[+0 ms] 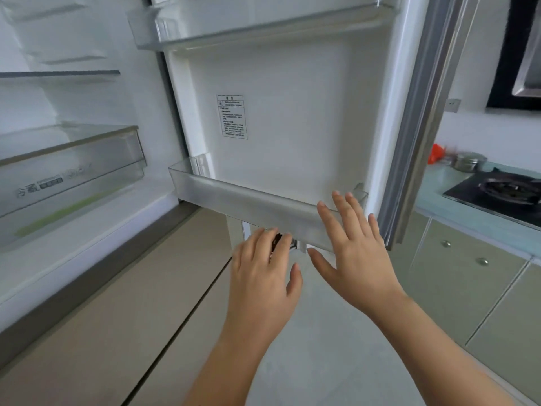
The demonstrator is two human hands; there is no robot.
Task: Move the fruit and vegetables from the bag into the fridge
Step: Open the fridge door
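- Both our hands are empty: the left hand [263, 276] is loosely spread and the right hand [357, 259] is splayed flat against the smooth clear-plastic door bin [234, 197] just ahead.
- No bag shows. Far left of our hands, a blurred green streak [67, 213], perhaps a vegetable, lies inside the translucent crisper drawer [87, 159].
- We judge this a pause between items; next we need the bag.

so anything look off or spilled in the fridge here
Nothing stands out: the door bin and clear drawer look intact, no spill visible. The left hand and right hand are open, holding nothing.
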